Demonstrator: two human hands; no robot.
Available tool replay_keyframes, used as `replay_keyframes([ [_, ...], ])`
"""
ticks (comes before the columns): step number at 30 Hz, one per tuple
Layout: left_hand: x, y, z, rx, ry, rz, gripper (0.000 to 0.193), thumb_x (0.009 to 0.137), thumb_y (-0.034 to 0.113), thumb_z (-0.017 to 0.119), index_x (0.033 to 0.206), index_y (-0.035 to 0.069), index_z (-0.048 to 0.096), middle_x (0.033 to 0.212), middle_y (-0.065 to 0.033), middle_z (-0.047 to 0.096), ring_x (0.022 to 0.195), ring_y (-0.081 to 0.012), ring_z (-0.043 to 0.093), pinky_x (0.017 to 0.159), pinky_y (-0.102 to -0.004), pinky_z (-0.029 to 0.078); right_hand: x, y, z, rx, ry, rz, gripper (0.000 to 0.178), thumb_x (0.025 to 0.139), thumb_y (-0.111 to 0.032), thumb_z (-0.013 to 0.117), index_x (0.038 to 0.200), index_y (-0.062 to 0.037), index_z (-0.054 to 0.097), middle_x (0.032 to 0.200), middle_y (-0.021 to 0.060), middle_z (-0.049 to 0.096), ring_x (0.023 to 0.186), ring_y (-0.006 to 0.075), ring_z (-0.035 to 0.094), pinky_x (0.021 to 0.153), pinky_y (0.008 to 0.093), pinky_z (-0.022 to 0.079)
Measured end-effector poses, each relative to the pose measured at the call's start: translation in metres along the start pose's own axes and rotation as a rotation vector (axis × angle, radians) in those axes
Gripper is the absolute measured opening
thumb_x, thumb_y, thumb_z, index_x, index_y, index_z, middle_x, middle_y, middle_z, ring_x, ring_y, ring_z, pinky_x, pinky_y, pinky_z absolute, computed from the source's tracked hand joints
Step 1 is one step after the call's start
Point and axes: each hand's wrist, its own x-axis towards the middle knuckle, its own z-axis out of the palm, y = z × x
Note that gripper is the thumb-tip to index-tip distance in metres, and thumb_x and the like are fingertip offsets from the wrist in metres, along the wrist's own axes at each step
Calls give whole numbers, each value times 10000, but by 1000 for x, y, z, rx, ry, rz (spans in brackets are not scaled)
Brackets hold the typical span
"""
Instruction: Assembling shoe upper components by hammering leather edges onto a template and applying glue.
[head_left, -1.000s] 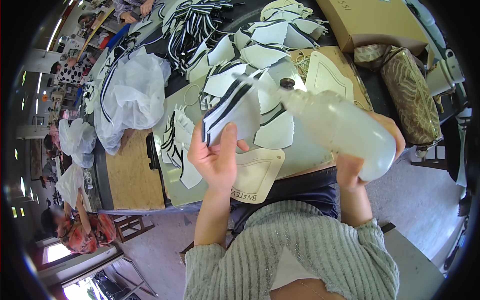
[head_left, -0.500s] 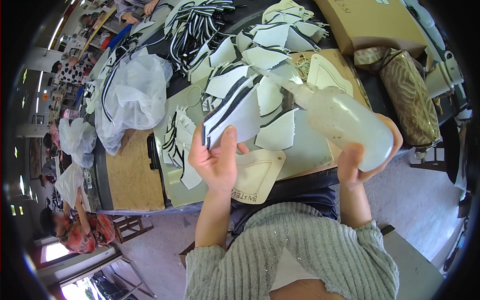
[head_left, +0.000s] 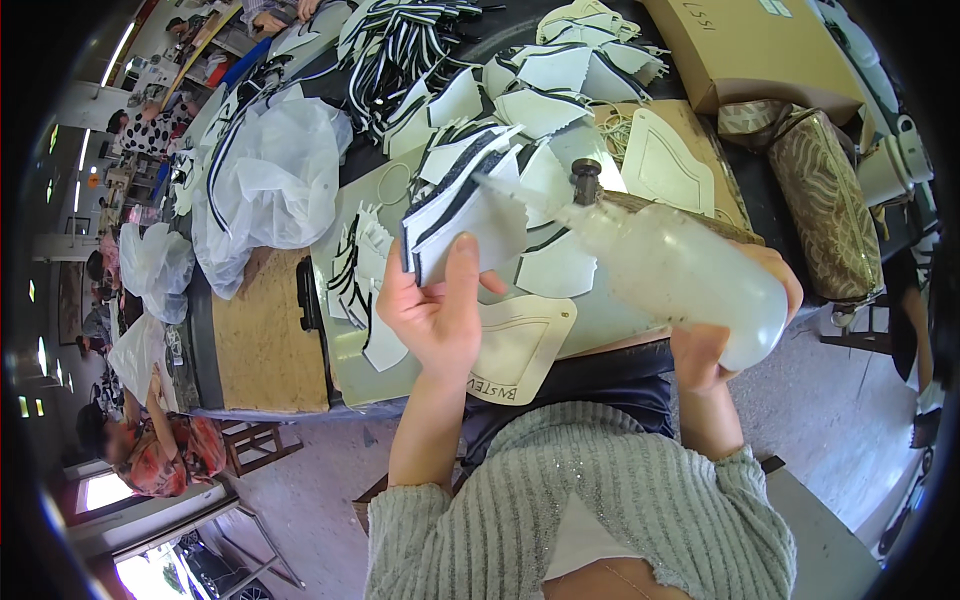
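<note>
My left hand [head_left: 437,312] grips a small stack of white fabric pieces [head_left: 478,232] with dark edges, thumb on the front face and fingers behind. In my right hand [head_left: 715,335] is a translucent squeeze bottle [head_left: 680,270], tilted so that its narrow nozzle [head_left: 505,187] points left. The nozzle tip lies over the dark edge of the held stack; I cannot tell whether it touches. Beneath my hands, a cream template [head_left: 525,345] and more white pieces [head_left: 560,262] lie on the work board. A dark-knobbed tool handle [head_left: 586,172] shows behind the bottle.
Piles of white pieces [head_left: 540,105] and striped strips [head_left: 410,50] cover the far table. Clear plastic bags [head_left: 275,175] lie at left. A cardboard box [head_left: 755,50], a patterned pouch [head_left: 825,200] and a white bottle [head_left: 890,165] stand at right. Other people work at far left.
The bottle's nozzle has come down and left onto the upper edge of the held stack. The knobbed handle behind the bottle has come into sight. Both hands keep their hold.
</note>
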Motion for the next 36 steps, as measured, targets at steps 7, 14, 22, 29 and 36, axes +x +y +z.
replay_keyframes([
  [7, 2, -3, -1, -11, -7, -6, 224, 905, -27, 573, 1127, -59, 573, 973, -110, 668, 662, -119, 618, 472, -256, 504, -6, 0, 4, 45, -103, -107, 689, 787, -449, 701, 1149, 11, 337, 982, 178, 559, 897, 246, 555, 818, 377, 465],
  [14, 2, -5, -3, 17, -37, 10, 241, 905, -24, 565, 1145, -43, 579, 985, -90, 665, 718, -117, 621, 472, -268, 499, -9, 0, 15, 141, 30, -55, 697, 747, -466, 720, 1112, 23, 383, 986, 182, 570, 834, 279, 611, 774, 376, 495],
  [22, 3, -2, 5, 8, 3, -32, 241, 905, -16, 576, 1145, -34, 584, 963, -73, 662, 713, -115, 616, 490, -266, 508, -9, -3, 9, 158, -149, -99, 663, 756, -461, 675, 1135, -41, 330, 957, 139, 556, 909, 259, 563, 819, 406, 450],
  [29, 1, -6, 4, -76, 11, -31, 225, 904, -24, 586, 1129, -37, 587, 959, -80, 668, 700, -100, 612, 519, -260, 517, -4, -7, 11, 82, -100, -111, 619, 795, -516, 657, 1068, -31, 387, 962, 127, 531, 884, 259, 580, 791, 399, 470],
  [36, 4, -2, 6, -86, 85, -72, 208, 907, -27, 584, 1112, -68, 577, 931, -101, 670, 615, -109, 616, 510, -236, 516, -8, -10, 7, -142, -31, -15, 631, 802, -565, 654, 1077, -59, 395, 969, 141, 539, 882, 282, 600, 774, 426, 498],
])
